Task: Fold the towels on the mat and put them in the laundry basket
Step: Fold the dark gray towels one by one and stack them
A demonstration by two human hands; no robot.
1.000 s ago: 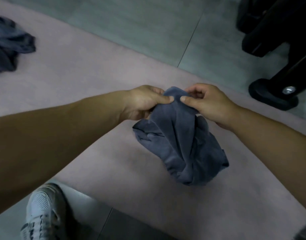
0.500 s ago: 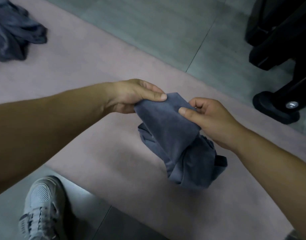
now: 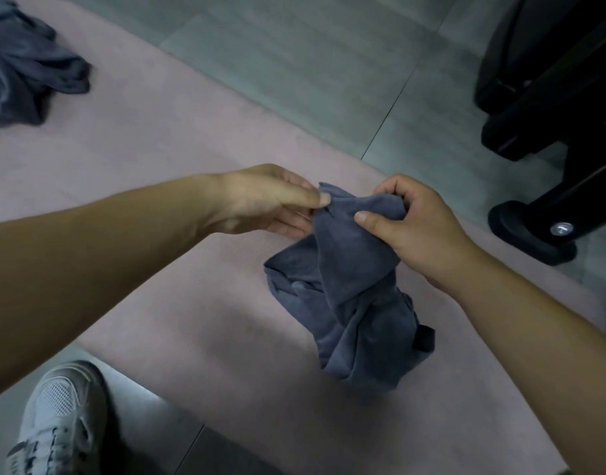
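Two bundles of grey-blue cloth are in view. One towel point(image 3: 356, 303) hangs between the two hands above the pink mat point(image 3: 157, 149), its lower folds bunched and drooping; whether they touch the mat I cannot tell. The other, a towel heap point(image 3: 24, 70), lies crumpled on the mat at the far left, well apart from the hands; whether it is one towel or several cannot be told.

Both hands are on the held towel's top edge. The left hand point(image 3: 260, 200) has its grip narrowed to a pinch, thumb and fingers closed together on the left end of the edge. The right hand point(image 3: 421, 231) has its grip curled closed round the right end, thumb pressed on the near face of the cloth and fingers bent behind it. The hands are near one another, with a short, rumpled stretch of cloth between them.

One white mesh shoe point(image 3: 58, 419) stands on the grey tiled floor point(image 3: 294, 56) just beside the mat's near edge. One black castor point(image 3: 531, 231) of a black chair base point(image 3: 551, 80) stands on the floor beyond the mat's right side
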